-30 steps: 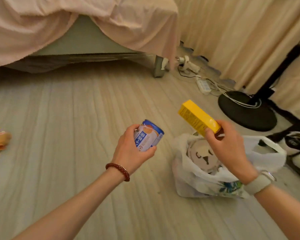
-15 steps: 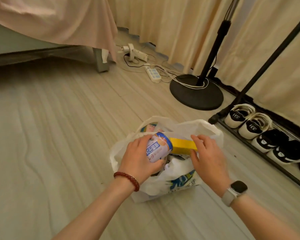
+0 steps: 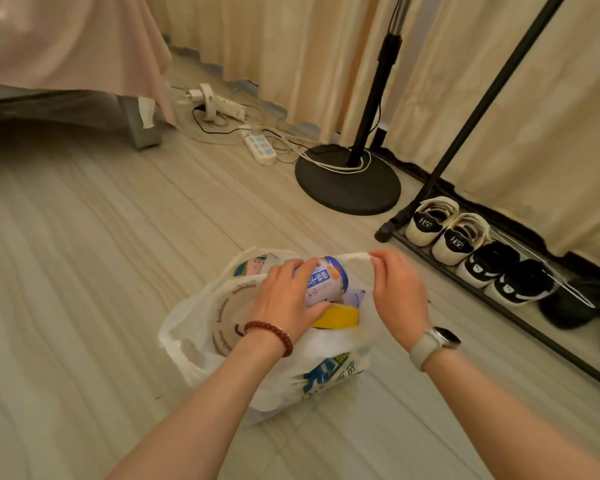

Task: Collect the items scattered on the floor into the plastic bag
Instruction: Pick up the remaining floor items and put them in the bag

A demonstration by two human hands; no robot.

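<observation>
Head view: one white plastic bag (image 3: 201, 327) on the floor (image 3: 84, 271), one can (image 3: 326, 282), one yellow box (image 3: 338, 316), two hands. The left hand (image 3: 286, 299) has its fingers wrapped around the can, right over the bag's mouth, long axis tilted up and away toward the fan base (image 3: 347, 183). The right hand (image 3: 397, 292) pinches the bag's rim. Half a second ago that hand was pushing the box; now the box lies inside the bag, under the can, lengthwise across the opening.
</observation>
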